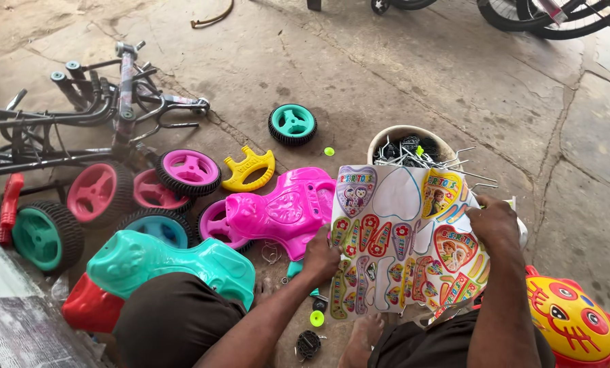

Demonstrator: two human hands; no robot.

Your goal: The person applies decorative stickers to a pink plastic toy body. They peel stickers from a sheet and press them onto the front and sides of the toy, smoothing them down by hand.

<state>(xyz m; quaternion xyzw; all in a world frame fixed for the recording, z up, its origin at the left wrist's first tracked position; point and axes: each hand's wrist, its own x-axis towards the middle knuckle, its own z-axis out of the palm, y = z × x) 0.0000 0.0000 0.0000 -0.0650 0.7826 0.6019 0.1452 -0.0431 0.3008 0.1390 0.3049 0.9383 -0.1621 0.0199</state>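
Seen from above, seated on a cracked concrete floor (pixel 400 75) among toy ride-on parts. Held up at centre, slightly toward 4 o'clock: a large sticker sheet (pixel 404 242), several shapes already peeled away, leaving white gaps.

Left hand (pixel 320 257) at the sheet's 9 o'clock edge, fingers curled closed in a pinch on the sheet's margin. Right hand (pixel 492 225) at the sheet's 3 o'clock edge, also closed, fingers folded over the upper right corner; whether pinching a single sticker or only the backing, impossible to tell.

Judged as peeling a sticker. Best done slowly: backing kept taut with the left hand, sticker lifted from a corner at a shallow angle, adhesive kept off the dusty floor and off the fingers.

At 12 o'clock of the sheet, just behind it, a pale bucket (pixel 387 136) full of metal rods. At 9 o'clock, just beside the sheet, a pink toy body (pixel 277 211); further out a yellow handle piece (pixel 249 169), pink and teal wheels, and a teal toy body (pixel 161 262) against the knee. At 4 o'clock, near the right forearm, a yellow tiger-face toy front (pixel 571 320).
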